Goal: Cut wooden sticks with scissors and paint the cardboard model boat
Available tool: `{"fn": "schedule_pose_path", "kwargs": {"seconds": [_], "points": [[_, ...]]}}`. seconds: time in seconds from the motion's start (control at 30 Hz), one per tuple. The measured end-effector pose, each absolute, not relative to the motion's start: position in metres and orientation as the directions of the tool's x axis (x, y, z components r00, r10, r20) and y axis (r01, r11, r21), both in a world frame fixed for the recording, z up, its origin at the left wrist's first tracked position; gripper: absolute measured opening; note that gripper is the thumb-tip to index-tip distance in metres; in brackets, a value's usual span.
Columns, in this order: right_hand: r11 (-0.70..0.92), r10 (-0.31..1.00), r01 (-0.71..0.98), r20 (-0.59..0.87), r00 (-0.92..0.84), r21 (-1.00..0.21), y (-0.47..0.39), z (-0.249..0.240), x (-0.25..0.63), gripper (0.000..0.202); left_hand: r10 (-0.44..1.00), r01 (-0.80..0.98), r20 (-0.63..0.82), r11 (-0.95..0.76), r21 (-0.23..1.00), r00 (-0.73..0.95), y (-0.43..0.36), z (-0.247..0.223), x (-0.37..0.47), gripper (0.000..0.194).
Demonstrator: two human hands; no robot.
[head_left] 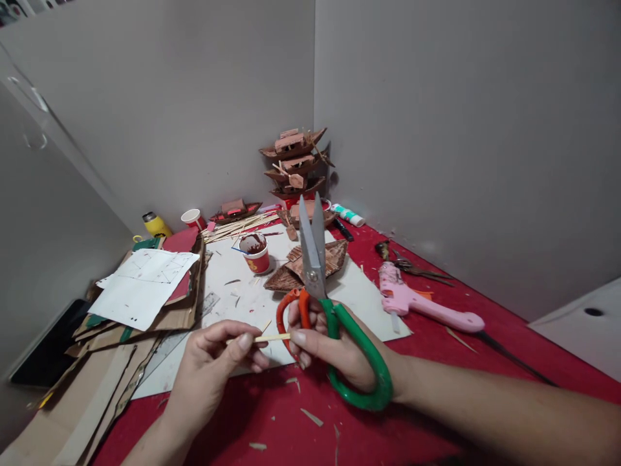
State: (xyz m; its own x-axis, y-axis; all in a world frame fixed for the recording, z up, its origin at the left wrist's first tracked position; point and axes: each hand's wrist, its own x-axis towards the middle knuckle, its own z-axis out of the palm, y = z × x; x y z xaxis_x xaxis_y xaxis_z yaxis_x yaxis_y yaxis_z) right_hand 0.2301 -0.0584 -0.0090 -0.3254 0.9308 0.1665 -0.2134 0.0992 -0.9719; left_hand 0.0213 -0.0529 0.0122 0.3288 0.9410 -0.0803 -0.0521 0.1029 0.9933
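Observation:
My left hand [211,359] pinches one end of a short, thin wooden stick [272,338] between thumb and fingers. The stick's other end meets the thumb and fingertips of my right hand [347,346]. That hand also holds a pair of scissors [311,249], one handle loop green and the other orange, blades pointing up and slightly parted. Just beyond the scissors lies a brown model boat [332,259], partly hidden behind the blades. A paper cup [256,257] smeared with dark brown paint stands left of the boat.
Finished-looking boats [294,145] are stacked in the corner, near a bundle of thin sticks [237,226]. A pink glue gun [431,307] lies on the right. At left, a drawn sheet [143,285] rests on cardboard [82,401]. Scraps dot the red tabletop [272,421].

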Motion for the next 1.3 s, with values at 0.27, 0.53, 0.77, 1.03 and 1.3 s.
{"fn": "schedule_pose_path", "kwargs": {"seconds": [0.27, 0.53, 0.77, 1.03, 1.3], "points": [[0.313, 0.91, 0.019, 0.294, -0.293, -0.95, -0.06, -0.008, 0.23, 0.008, 0.74, 0.064, -0.284, 0.312, 0.948, 0.609, -0.054, 0.011, 0.032, 0.023], [0.408, 0.836, 0.06, 0.346, -0.426, -0.911, -0.066, -0.013, 0.23, 0.017, 0.769, 0.103, -0.258, 0.246, 0.964, 0.585, -0.054, 0.011, 0.031, 0.025], [0.372, 0.853, 0.069, 0.312, -0.419, -0.926, -0.062, -0.016, 0.23, 0.019, 0.807, 0.056, -0.138, 0.129, 0.99, 0.574, -0.056, 0.018, 0.03, 0.022], [0.324, 0.916, 0.182, 0.259, -0.307, -0.929, -0.059, -0.017, 0.226, 0.023, 0.789, 0.235, -0.248, 0.135, 0.963, 0.562, -0.043, -0.007, 0.038, 0.032], [0.274, 0.94, 0.33, 0.179, -0.291, -0.903, -0.056, -0.018, 0.234, 0.019, 0.719, 0.638, -0.337, -0.19, 0.746, 0.608, -0.05, 0.003, 0.03, 0.02]]}}
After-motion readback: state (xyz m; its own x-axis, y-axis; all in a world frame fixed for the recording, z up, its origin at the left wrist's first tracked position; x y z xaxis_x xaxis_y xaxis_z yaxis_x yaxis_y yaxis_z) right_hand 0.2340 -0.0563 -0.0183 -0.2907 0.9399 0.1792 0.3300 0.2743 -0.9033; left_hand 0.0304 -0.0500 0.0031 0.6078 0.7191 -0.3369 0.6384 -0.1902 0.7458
